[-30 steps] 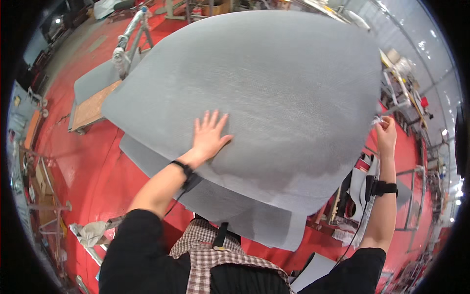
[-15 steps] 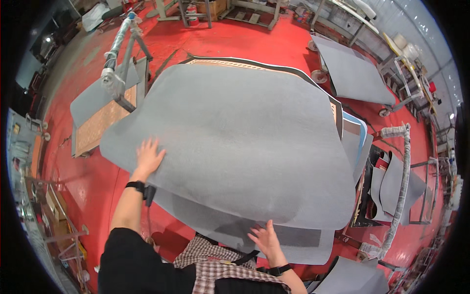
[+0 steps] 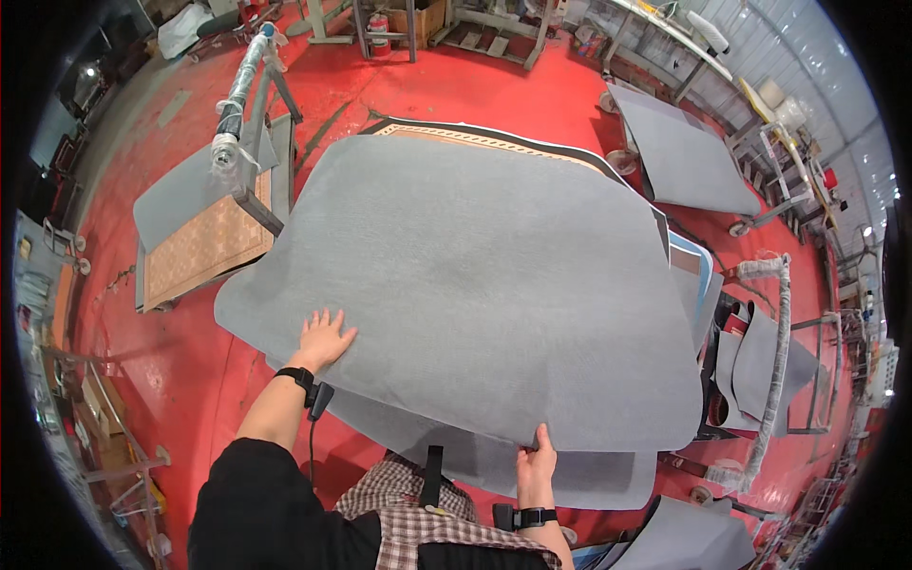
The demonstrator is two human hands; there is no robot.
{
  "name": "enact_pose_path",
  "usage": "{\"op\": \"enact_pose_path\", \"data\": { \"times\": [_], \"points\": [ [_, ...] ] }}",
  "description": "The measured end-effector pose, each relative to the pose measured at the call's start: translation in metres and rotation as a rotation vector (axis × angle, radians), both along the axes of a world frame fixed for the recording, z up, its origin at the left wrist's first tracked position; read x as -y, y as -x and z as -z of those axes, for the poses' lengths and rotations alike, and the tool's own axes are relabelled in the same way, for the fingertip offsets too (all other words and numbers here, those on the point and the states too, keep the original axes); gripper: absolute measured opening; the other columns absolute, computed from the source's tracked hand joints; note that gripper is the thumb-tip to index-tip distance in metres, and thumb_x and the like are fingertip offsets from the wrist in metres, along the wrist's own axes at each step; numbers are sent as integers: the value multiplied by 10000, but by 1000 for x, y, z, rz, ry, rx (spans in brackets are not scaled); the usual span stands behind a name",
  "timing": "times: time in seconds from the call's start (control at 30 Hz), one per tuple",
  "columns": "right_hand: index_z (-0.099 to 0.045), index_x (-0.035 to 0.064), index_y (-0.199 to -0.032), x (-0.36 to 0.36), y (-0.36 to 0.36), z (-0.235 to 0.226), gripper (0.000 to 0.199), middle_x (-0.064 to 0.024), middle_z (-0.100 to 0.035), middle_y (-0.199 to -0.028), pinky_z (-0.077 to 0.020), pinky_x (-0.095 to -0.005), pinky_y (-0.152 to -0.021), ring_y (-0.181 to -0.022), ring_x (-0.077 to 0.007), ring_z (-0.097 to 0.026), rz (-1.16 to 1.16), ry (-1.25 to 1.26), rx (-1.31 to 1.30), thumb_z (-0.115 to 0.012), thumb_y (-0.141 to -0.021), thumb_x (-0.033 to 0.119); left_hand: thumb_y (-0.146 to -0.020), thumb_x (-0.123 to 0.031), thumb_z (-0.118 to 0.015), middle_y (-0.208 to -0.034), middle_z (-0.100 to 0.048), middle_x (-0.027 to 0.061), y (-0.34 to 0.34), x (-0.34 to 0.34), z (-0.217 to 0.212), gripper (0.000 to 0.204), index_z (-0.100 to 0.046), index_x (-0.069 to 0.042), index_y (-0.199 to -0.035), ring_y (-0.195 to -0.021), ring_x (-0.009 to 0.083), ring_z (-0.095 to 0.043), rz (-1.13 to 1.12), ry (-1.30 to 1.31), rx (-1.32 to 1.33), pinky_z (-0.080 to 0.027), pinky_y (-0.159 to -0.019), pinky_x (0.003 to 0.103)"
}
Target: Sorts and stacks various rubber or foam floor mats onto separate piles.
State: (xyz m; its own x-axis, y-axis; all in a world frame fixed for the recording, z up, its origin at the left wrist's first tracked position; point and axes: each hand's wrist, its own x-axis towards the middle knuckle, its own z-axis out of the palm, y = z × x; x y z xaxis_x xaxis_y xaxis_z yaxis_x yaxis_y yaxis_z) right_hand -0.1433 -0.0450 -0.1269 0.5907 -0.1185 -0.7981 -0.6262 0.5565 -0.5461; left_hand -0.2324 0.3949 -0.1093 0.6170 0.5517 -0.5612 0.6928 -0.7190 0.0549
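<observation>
A large grey mat (image 3: pixel 456 256) lies spread out in front of me, its plain side up. My left hand (image 3: pixel 326 340) rests flat on it near its left front part, fingers spread. At the near edge my right hand (image 3: pixel 537 465) pinches the mat, thumb on top and the other fingers hidden underneath. Below that edge, another grey sheet (image 3: pixel 598 480) sticks out toward me. Along the far side, a patterned mat (image 3: pixel 494 138) with a dark border shows from under the top one.
At left, a wrapped metal post (image 3: pixel 231 114) rises beside a tan patterned mat (image 3: pixel 204 252). On the right stands a wrapped rail (image 3: pixel 781 361), with curled grey sheets (image 3: pixel 755 366) behind it. A wheeled cart at back right carries more grey sheets (image 3: pixel 689 152). The floor (image 3: pixel 456 81) is red.
My right hand, apart from the mat and open before, now grips its near edge. The left hand has shifted right across the mat. The mat's near edge sits slightly further right.
</observation>
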Motion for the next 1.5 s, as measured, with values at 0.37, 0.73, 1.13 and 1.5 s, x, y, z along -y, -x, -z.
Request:
{"op": "enact_pose_path", "data": {
  "times": [0.37,0.73,1.13,1.5],
  "points": [
    [-568,104,-969,159,-29,-111,219,11,-596,-844,-467,-345,-645,-768,-133,-579,-358,276,521,-666,-794,189,-840,-581,-396,-1382,-306,234,111,159,-30,728,-312,-84,-1364,-1226,429,-350,192,427,-16,-294,-1022,432],
    [-122,166,-1410,221,-77,0,1015,-161,-200,-1430,-147,-661,-969,-1291,-393,-202,-230,340,-108,-603,-667,664,-811,-341,-588,-1179,-522,228,119,-55,115,594,-441,63,-1221,-1081,276,-520,-893,53,748,-397,-904,370],
    [-397,72,-1296,230,-93,40,716,-83,-424,-1317,-343,-429,-982,-1183,-285,-413,-68,281,13,-621,-769,502,-741,-431,-670,-1346,-391,112,26,-111,71,787,-374,35,-1303,-1253,224,-340,-1169,712,526,-221,-1048,333],
    [-527,-93,-1110,263,-87,32,450,-127,-597,-1058,-451,-329,-790,-906,-199,-563,-157,1182,164,-660,-761,159,-807,-231,-598,-1201,-512,122,-18,-98,28,502,-470,79,-1181,-1091,219,-489,-773,893,491,-378,-938,322]
  ]
}}
